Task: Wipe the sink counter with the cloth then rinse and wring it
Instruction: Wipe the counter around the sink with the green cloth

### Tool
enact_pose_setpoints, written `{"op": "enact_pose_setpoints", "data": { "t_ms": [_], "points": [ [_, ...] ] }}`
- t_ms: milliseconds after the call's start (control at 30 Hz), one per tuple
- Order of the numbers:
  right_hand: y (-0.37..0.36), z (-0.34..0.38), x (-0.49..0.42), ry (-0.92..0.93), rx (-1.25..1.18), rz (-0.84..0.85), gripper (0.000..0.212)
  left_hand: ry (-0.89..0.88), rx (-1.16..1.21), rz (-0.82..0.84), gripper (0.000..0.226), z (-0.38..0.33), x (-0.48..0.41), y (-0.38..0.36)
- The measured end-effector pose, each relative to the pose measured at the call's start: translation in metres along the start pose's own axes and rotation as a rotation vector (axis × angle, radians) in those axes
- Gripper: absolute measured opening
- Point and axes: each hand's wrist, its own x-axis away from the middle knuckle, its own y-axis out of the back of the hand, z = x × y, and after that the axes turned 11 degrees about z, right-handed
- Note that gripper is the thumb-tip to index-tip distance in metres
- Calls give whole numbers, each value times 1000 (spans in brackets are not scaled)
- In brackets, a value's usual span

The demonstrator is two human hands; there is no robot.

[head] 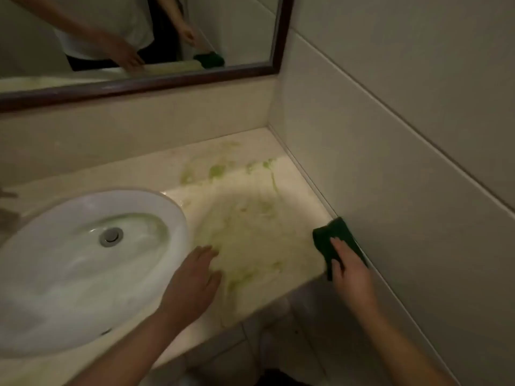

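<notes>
A dark green cloth [327,239] lies folded on the cream counter [250,196] at its right front corner, against the side wall. My right hand [349,270] presses flat on top of the cloth, fingers spread over it. My left hand [192,282] rests palm down on the counter beside the basin, fingers apart, holding nothing. Green-yellow smears [245,243] cover the counter between my hands, and more green smears sit toward the back. The white oval basin [167,215] with a metal drain [111,236] sits to the left.
A dark-framed mirror [278,37] hangs above the backsplash and reflects my arms and the cloth. A tiled wall [404,135] bounds the counter on the right. Part of a tap [7,195] shows at the far left edge. Floor tiles lie below the counter's front edge.
</notes>
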Motion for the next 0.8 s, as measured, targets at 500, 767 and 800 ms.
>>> {"op": "enact_pose_setpoints", "data": {
  "t_ms": [500,767,800],
  "points": [
    [-32,47,-208,274,343,263,57,425,-300,-81,70,-5,-181,-21],
    [-51,123,-352,372,330,302,56,417,-333,-121,73,1,-189,-29],
    [-52,130,-352,436,338,344,56,415,-343,-117,73,1,-190,-29]
  ]
}}
